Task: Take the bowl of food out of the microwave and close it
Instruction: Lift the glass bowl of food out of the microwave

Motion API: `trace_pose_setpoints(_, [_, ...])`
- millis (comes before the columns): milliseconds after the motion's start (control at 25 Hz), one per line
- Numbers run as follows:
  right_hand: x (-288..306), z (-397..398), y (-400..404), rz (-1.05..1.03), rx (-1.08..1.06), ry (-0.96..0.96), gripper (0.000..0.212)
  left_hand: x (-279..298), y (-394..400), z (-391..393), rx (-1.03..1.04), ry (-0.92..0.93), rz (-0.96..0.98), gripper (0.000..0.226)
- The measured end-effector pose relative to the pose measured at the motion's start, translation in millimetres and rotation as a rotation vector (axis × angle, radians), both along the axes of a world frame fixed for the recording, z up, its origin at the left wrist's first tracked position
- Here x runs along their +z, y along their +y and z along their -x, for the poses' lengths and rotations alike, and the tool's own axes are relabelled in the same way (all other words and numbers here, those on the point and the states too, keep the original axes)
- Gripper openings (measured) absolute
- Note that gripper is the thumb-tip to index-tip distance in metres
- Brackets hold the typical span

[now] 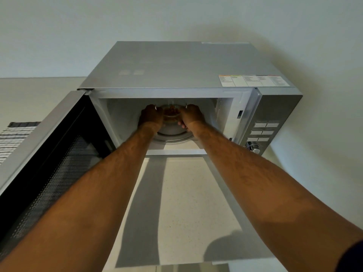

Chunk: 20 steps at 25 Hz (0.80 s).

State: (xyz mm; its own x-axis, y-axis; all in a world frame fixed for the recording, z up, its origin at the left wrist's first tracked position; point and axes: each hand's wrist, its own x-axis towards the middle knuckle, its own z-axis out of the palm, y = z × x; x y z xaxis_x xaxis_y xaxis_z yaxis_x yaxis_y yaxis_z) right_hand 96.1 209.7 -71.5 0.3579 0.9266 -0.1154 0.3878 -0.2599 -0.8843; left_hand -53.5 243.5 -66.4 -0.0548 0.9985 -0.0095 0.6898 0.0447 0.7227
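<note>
A silver microwave (182, 63) stands on a pale counter with its door (45, 146) swung wide open to the left. Inside, on the glass turntable (172, 136), sits a clear glass bowl of orange-brown food (171, 112). Both my arms reach into the cavity. My left hand (150, 115) clasps the bowl's left side and my right hand (190, 115) clasps its right side. The hands hide most of the bowl, and I cannot tell whether it is lifted off the turntable.
The control panel (263, 132) with buttons and a knob (253, 148) is at the microwave's right. A striped cloth (13, 136) lies on the counter at the left, behind the door. The pale counter (182, 203) stretches below the microwave opening, and a wall rises behind.
</note>
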Motion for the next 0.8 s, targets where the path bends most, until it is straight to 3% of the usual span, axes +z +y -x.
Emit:
trace_pose_setpoints(400, [12.2, 1.7, -51.0, -0.104, 0.036, 0.162, 0.028, 15.2, -49.8, 5.4, 0.006, -0.036, -0.092, 0.038])
trace_pose_setpoints(560, [18.3, 0.2, -82.7, -0.133, 0.034, 0.173, 0.020, 23.0, -82.8, 9.4, -0.009, -0.091, -0.111, 0.030])
trace_pose_setpoints(800, [15.3, 4.4, -135.0, -0.146, 0.108, 0.085, 0.013, 13.2, -145.5, 23.4, 0.033, -0.151, -0.111, 0.035])
